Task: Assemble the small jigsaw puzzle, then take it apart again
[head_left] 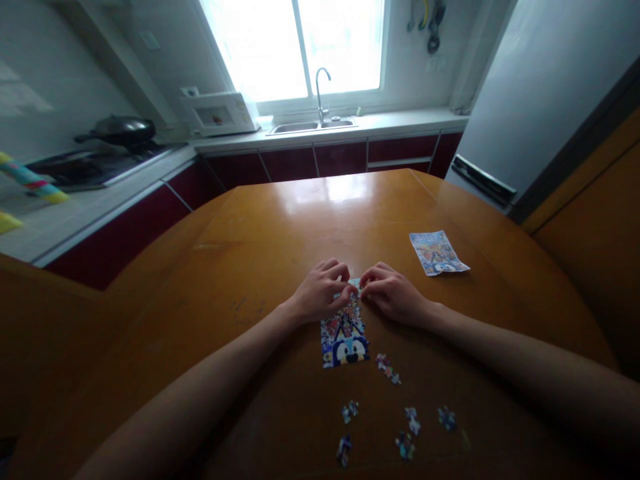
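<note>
A partly assembled jigsaw puzzle (345, 350) lies flat on the table, with a blue cartoon dog's face at its near end. My left hand (324, 291) rests over its upper left part, fingers curled and thumb and fingertips against the puzzle. At the upper right edge, my right hand (393, 295) has its thumb and fingers pinched together; whatever is between them is hidden. Closer to me are loose puzzle pieces: a joined strip (388, 369), a small cluster (350, 411), a dark piece (344, 451) and several others, such as a bluish piece (447, 419).
A creased picture sheet (437, 253) with a matching dog design lies on the wooden table (260, 233), right of my hands. Beyond the table are a counter with a sink (313, 127), a microwave (220, 113), a stove with a wok (123, 130) and a fridge (545, 87).
</note>
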The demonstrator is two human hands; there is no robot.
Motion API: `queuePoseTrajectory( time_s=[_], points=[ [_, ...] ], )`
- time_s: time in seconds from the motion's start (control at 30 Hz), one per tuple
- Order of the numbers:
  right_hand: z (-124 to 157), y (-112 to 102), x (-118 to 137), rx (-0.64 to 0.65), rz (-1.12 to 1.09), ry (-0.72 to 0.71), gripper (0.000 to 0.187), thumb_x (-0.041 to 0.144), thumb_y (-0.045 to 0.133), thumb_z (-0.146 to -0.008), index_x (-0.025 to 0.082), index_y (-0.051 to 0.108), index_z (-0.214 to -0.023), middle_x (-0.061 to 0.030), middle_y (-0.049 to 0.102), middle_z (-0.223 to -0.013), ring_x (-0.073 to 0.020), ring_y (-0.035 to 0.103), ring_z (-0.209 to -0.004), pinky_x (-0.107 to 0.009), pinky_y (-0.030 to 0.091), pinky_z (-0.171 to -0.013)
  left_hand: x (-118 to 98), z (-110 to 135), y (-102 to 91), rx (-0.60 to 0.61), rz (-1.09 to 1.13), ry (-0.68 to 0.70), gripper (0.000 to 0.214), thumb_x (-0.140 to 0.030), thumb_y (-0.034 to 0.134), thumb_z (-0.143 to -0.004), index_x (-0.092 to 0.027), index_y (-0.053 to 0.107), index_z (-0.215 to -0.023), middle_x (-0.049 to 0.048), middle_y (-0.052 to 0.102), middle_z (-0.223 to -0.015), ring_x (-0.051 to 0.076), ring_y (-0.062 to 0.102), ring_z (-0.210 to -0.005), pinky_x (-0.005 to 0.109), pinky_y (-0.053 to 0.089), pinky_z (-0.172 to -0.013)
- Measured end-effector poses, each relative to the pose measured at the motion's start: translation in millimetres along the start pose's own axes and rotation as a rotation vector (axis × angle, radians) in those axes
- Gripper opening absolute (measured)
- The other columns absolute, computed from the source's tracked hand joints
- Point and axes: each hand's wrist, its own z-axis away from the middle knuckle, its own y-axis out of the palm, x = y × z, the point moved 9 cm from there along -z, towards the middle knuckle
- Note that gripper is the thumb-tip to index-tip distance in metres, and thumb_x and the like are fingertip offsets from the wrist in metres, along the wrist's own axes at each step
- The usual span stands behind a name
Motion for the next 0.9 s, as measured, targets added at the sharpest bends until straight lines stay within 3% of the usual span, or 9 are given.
queuePoseTrajectory(
  time_s=[0.23,0.53,0.9],
  points=[
    [1,-12,-7,-0.16,0.053,0.077,0.021,0.003,0.06,-0.081,0.021,0.071,-0.079,-0.0063,0.063,-0.092,-0.0213,0.053,-0.093,-0.037,0.048,-0.082,0,0,0.1,0.001,-0.002,-0.005,0.031,-0.028,0.045,-0.097,-0.025,0.075,-0.09,0.0056,0.06,-0.091,0.02,0.048,-0.088,0.036,0.042,-0.082],
    [-1,-5,-5,-0.071,0.07,0.076,0.021,0.005,0.06,-0.083,0.021,0.072,-0.078,-0.0064,0.062,-0.093,-0.0207,0.051,-0.093,-0.036,0.047,-0.083,-2,-1,1.7,0.009,-0.009,0.012,0.032,-0.027,0.042,-0.098,-0.023,0.073,-0.094,0.0063,0.06,-0.093,0.02,0.048,-0.089,0.036,0.042,-0.082],
    [0,-6,-6,-0.093,0.066,0.072,0.019,0.005,0.061,-0.083,0.021,0.072,-0.081,-0.0063,0.063,-0.093,-0.0211,0.052,-0.093,-0.037,0.048,-0.083,-3,0,0.7,-0.005,0.003,0.016,0.032,-0.027,0.042,-0.098,-0.023,0.074,-0.094,0.0067,0.06,-0.095,0.02,0.047,-0.09,0.037,0.044,-0.084]
  ],
)
